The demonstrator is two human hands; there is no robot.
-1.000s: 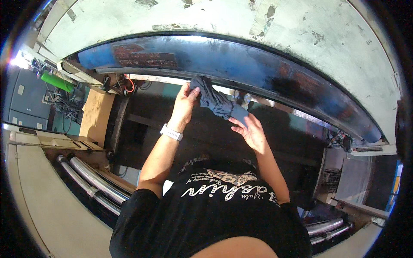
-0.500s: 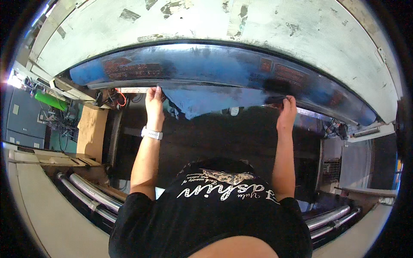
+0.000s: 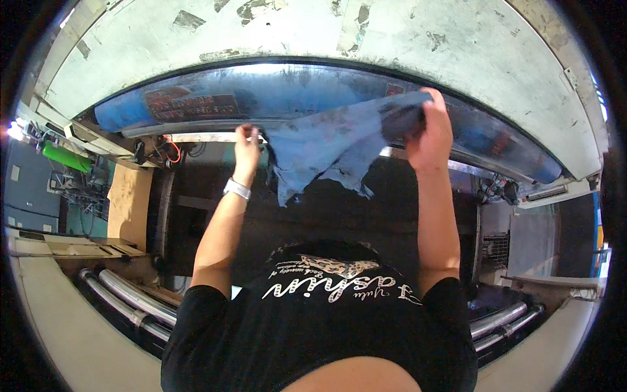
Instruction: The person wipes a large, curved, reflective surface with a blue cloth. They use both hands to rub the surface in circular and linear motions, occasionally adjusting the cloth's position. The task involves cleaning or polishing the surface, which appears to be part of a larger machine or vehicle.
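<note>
A ragged blue cloth (image 3: 330,140), stained dark in places, hangs stretched between my hands in front of a long blue roller (image 3: 287,88). My right hand (image 3: 431,137) grips its upper right corner, raised over the roller's face. Lower down, my left hand (image 3: 247,153) is closed at the cloth's upper left corner, its fingertips pinched together. Torn, uneven points form the cloth's lower edge, which dangles over a dark gap. Behind the cloth, the middle of the roller is partly hidden. Dark reddish printed patches (image 3: 189,104) mark the roller's left part.
A worn pale machine cover (image 3: 294,32) arches above the roller. Shiny metal bars (image 3: 134,297) lie at the lower left, with similar bars (image 3: 499,326) at the lower right. Beyond the left frame are a brown board (image 3: 128,202) and a green cylinder (image 3: 67,157).
My right hand has risen, lifting the cloth's right corner up across the roller. My left hand has shifted slightly right, and the cloth now hangs in looser folds.
</note>
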